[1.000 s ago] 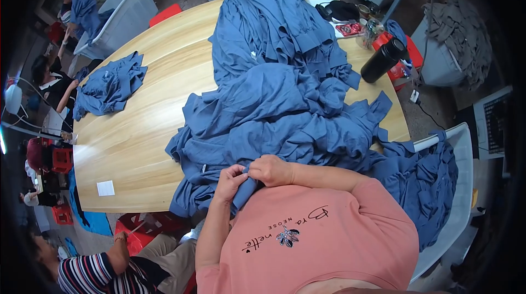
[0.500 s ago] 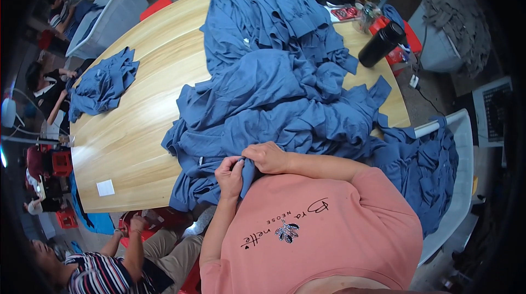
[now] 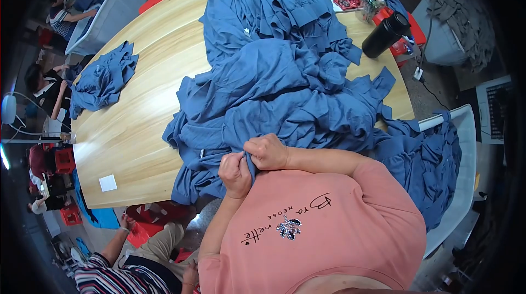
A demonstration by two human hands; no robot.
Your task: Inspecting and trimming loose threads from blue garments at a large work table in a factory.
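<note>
A large heap of blue garments (image 3: 274, 91) covers the middle of the wooden table and reaches the near edge, close to my body. At that edge my left hand (image 3: 234, 174) is closed, gripping a fold of blue fabric. Right beside it my right hand (image 3: 267, 153) is closed on the same blue garment (image 3: 247, 165). The two fists almost touch, and the cloth between them is mostly hidden by my fingers. Small white tags show on the heap.
A black bottle (image 3: 386, 35) stands at the table's right edge. More blue garments fill a white bin (image 3: 466, 157) on my right. A smaller blue pile (image 3: 104, 80) and a white paper (image 3: 108, 183) lie on the wooden table (image 3: 148, 130). Another person (image 3: 131, 272) sits at lower left.
My fists have drawn tighter on the cloth, the left turning so its fingers curl in. The seated person at lower left has leaned and spread their hands apart. The view has shifted slightly.
</note>
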